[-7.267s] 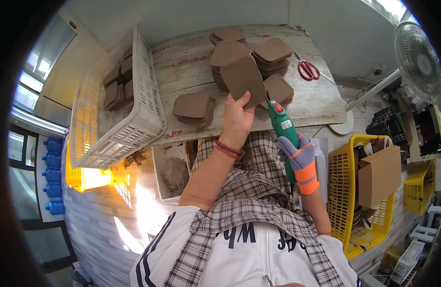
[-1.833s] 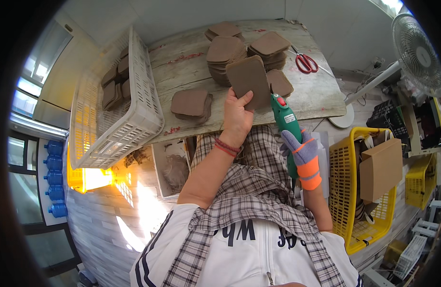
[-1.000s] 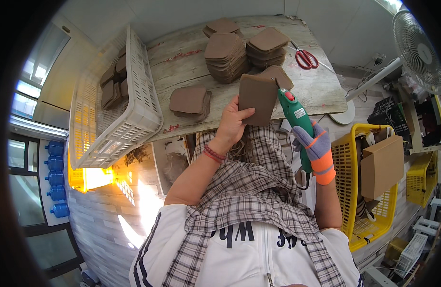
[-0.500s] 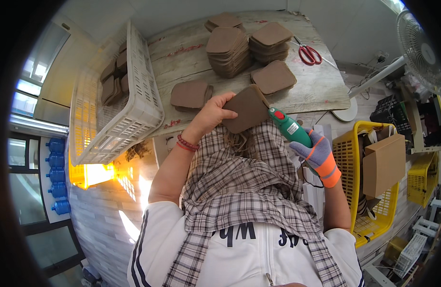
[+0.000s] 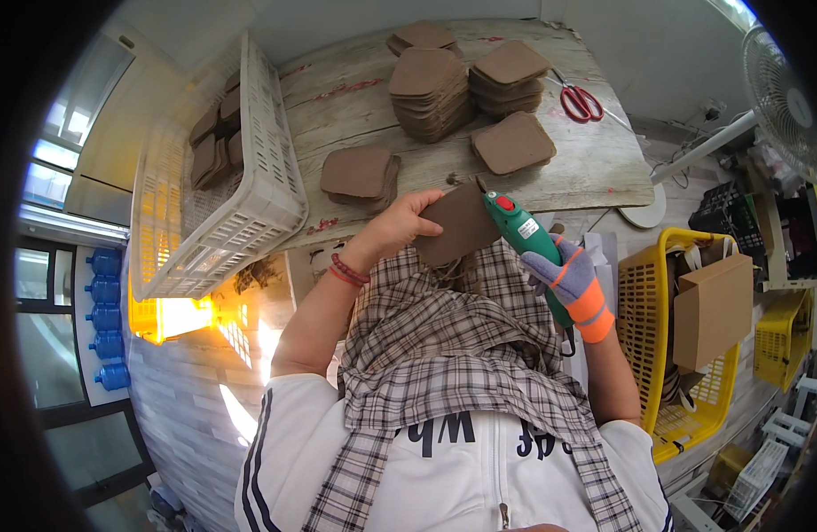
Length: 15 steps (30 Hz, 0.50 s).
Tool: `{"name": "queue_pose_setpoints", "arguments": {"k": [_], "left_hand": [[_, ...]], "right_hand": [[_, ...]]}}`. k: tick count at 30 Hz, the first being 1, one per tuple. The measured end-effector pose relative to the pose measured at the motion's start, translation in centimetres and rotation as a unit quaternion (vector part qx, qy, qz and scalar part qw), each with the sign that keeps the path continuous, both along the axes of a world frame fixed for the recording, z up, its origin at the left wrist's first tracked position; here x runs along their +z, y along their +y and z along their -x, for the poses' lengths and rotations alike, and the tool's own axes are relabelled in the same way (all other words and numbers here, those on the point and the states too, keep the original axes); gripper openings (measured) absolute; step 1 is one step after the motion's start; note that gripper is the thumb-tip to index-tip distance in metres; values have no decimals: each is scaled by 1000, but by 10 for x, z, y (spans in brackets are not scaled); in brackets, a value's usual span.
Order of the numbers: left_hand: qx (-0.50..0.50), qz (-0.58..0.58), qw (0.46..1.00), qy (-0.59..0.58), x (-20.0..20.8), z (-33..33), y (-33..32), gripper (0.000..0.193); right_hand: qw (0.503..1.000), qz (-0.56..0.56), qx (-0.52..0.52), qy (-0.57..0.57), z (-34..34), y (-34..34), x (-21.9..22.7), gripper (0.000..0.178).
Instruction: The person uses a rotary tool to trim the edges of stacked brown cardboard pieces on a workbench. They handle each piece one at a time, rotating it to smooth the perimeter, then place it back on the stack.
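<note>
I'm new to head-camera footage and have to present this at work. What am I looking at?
No robot here: these are a person's own two hands, seen from a wide fisheye camera worn on the head, looking down. That is why straight edges bend near the rim.

The bare left hand holds a flat brown piece with rounded corners. The gloved right hand grips a green handheld tool, its tip at or very near the piece's edge.

On the worn table lie stacks of similar brown pieces and red-handled scissors. The white crate at left holds more.
</note>
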<state>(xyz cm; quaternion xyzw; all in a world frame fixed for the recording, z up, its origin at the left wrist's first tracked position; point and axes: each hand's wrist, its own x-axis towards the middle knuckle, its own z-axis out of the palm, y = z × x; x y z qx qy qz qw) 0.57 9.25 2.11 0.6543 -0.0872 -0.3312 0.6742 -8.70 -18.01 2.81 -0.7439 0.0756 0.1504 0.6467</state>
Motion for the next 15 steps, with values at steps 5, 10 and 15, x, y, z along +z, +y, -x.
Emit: {"name": "queue_pose_setpoints", "arguments": {"k": [5, 10, 15], "left_hand": [[-3, -102, 985, -138, 4, -8, 14, 31], [133, -60, 979, -145, 3, -13, 26, 25], [179, 6, 980, -85, 4, -13, 29, 19]], "right_hand": [[997, -66, 26, 40, 3, -2, 12, 35], [997, -53, 40, 45, 5, -4, 11, 34], [997, -17, 66, 20, 5, -3, 8, 34]]}}
